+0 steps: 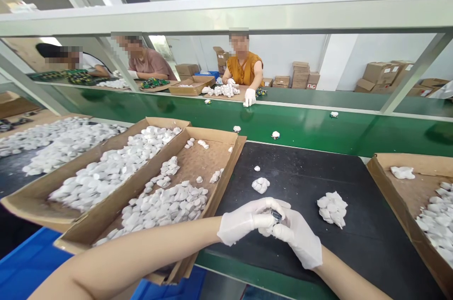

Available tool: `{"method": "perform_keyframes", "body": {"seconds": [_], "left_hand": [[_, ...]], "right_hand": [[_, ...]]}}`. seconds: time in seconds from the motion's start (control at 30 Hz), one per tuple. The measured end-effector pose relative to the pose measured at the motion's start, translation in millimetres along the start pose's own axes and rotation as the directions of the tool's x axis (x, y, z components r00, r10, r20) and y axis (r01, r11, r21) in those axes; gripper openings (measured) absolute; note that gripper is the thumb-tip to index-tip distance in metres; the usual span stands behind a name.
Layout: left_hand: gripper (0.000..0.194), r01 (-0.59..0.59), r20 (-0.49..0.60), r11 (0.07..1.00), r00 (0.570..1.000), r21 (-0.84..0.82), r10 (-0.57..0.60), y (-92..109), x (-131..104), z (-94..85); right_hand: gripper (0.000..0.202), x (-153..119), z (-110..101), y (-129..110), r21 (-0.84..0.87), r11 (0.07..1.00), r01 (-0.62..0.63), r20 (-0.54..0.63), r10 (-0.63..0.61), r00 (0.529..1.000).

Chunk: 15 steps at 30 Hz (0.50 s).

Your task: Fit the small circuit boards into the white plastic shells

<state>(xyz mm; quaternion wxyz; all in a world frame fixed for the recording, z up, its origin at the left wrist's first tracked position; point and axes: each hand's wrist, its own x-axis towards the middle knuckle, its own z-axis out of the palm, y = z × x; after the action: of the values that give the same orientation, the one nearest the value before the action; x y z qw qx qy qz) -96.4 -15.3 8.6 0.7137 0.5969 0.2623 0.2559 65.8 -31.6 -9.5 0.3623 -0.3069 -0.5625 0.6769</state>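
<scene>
My left hand (247, 219), in a white glove, is closed around a small dark piece (276, 216) with white material beside it. My right hand (299, 234), gloved as well, closes on the same piece from the other side, and the fingers of both hands meet around it. Just beyond them on the black mat (293, 168) lies a small heap of white lumps (261, 185), with a single white lump (257, 168) behind it. A larger white heap (332, 209) sits right of my right hand.
Cardboard trays of white lumps stand left (226, 136) and right (384, 182). Past the mat runs a green conveyor (170, 118) carrying several small pieces. Across it are three people, one with a gloved hand over the belt. A metal frame (226, 17) spans above.
</scene>
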Motion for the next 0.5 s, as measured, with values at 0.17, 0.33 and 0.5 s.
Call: {"method": "perform_keyframes", "body": {"seconds": [0.17, 0.33, 0.5], "left_hand": [[0.045, 0.0, -0.043, 1.0, 0.999, -0.022, -0.001, -2.9, 3.3, 2.5], [0.051, -0.011, -0.05, 0.998, 0.999, -0.062, 0.008, -8.3, 4.3, 0.7], [0.053, -0.02, -0.069, 1.0, 0.997, 0.004, 0.02, -4.6, 0.9, 3.6]], "right_hand": [[0.036, 0.2, -2.5, 5.6, -0.021, 0.998, -0.055, 0.008, 0.055, 0.998], [0.04, -0.3, 0.2, 5.1, 0.071, 0.996, -0.054, 0.078, 0.048, 0.996], [0.051, -2.4, 3.6, -1.7, -0.013, 0.999, -0.047, 0.079, 0.048, 0.996]]}}
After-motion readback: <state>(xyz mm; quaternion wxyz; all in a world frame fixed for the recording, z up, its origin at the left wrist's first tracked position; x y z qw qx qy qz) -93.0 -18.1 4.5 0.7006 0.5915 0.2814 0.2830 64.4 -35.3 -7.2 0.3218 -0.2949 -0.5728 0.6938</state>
